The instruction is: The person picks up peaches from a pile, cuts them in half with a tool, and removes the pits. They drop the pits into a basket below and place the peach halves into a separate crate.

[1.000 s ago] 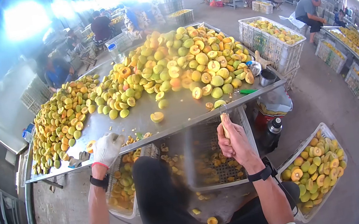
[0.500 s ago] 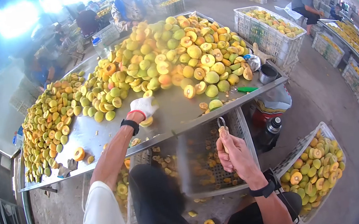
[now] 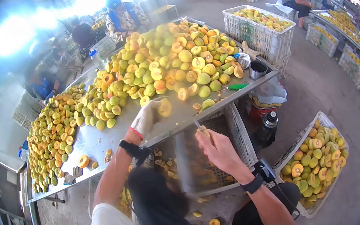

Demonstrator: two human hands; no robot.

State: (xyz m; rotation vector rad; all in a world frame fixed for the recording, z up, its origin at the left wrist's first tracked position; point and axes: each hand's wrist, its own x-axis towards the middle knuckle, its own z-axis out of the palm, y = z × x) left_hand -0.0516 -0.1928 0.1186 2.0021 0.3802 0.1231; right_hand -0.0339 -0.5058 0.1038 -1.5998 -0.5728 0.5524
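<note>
- The metal table [image 3: 95, 139] runs from eight o'clock to past two, its front edge slanting up across the middle; its far side is mostly hidden behind fruit.
- The fruit pile [image 3: 137, 74] arcs from nine o'clock to past one, hazy near twelve; a strip of metal shows between it and the front edge, leaving room for reaching.
- The white crate [image 3: 288, 156] at four o'clock is filled with fruit that hides its bottom; concrete floor [image 3: 313, 85] stretches past it at three.
- The under-table crate [image 3: 243, 135] at five o'clock is partly covered by the table, its contents hard to make out.
- A person [image 3: 126, 18] past eleven o'clock is cut off below by the pile and washed by glare.
- The left hand [image 3: 146, 118], gloved, lies at nine o'clock over the table, fingers bent onto a fruit half [image 3: 165, 108]; their tips are blurred.
- The right hand [image 3: 217, 150], bare, sits at five o'clock outside the edge, curled snugly round a tool [image 3: 201, 129]; its lower fingers are out of sight.
- The fruit half hangs near the middle, above the metal strip, smeared.
- The tool points toward eleven, apart from the fruit half; its tip's shape is unclear.
</note>
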